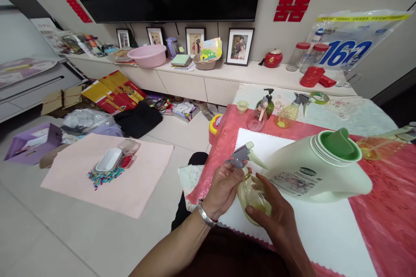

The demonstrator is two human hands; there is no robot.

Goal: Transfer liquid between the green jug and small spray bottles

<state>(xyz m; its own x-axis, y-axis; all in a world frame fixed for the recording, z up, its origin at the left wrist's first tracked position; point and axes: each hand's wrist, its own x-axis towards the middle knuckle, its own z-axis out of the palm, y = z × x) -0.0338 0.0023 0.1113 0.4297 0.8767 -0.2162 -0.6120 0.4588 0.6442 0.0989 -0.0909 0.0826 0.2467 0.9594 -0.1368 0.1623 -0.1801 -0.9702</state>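
In front of me is a clear yellowish spray bottle [248, 188] with a grey and pale-green trigger head. My left hand [227, 184], a silver bangle at its wrist, has its fingers closed around the neck just under the trigger. Wrapped about the bottle's body is my right hand [276, 207]. Some liquid seems to lie low in the bottle. Right beside it stands a large pale-green jug [302, 169], its mouth uncapped and a darker green spout inside. Both are over a white mat [328, 229] on the table.
A pink spray bottle [256, 119], a dark green pump bottle [268, 104] and a yellow spray bottle [289, 114] stand at the table's far side. An orange-yellow bottle [373, 147] lies at right. Beads [104, 178] lie on a pink sheet [146, 169] on the floor.
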